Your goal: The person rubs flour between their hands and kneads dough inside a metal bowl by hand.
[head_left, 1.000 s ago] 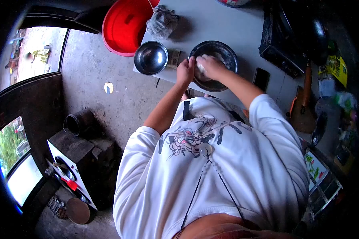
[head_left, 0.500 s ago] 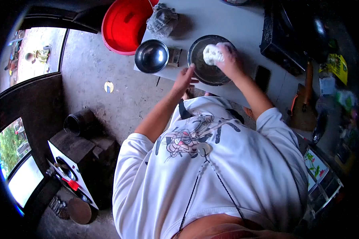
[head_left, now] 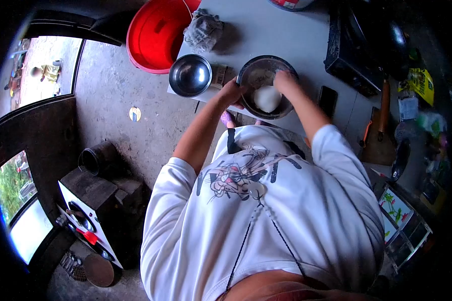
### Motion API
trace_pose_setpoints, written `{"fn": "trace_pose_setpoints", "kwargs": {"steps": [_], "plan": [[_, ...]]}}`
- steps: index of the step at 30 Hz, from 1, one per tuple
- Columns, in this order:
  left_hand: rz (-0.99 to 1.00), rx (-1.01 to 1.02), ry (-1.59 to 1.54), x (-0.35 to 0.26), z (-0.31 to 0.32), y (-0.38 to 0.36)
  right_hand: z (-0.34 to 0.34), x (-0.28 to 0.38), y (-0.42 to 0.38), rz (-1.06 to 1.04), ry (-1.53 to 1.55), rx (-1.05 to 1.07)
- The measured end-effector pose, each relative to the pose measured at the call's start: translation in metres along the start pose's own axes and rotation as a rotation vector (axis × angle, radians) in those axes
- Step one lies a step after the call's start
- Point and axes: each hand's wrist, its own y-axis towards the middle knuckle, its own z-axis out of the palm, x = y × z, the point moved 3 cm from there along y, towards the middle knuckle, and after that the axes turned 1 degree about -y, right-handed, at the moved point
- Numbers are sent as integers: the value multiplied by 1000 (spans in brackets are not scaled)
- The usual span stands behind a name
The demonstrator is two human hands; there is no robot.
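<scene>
A lump of white dough (head_left: pixel 267 99) lies in the near part of a dark metal bowl (head_left: pixel 247 70) on the white table. My left hand (head_left: pixel 231 94) is closed on the bowl's left rim. Inside the bowl, toward its far right wall, my right hand (head_left: pixel 287 83) is curled downward, apart from the main lump. Its fingertips are hidden, so I cannot see what they hold. Pale residue coats the bowl's floor beyond the dough.
Left of the bowl are a shiny steel bowl (head_left: pixel 190 75), a small packet (head_left: pixel 219 75) and a crumpled grey bag (head_left: pixel 203 31). A red tub (head_left: pixel 155 37) stands beyond the table's left edge. A phone (head_left: pixel 328 101) lies right, near a black box-like appliance (head_left: pixel 351 65).
My right hand has let go of the dough, which now rests in the bowl, and moved to the far right inside. My left hand has closed on the rim.
</scene>
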Motion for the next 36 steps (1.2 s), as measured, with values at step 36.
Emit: {"fn": "trace_pose_setpoints", "kwargs": {"steps": [36], "plan": [[-16,-135,-422,33,17,-4,8,62,-39,-403,-325,381]]}}
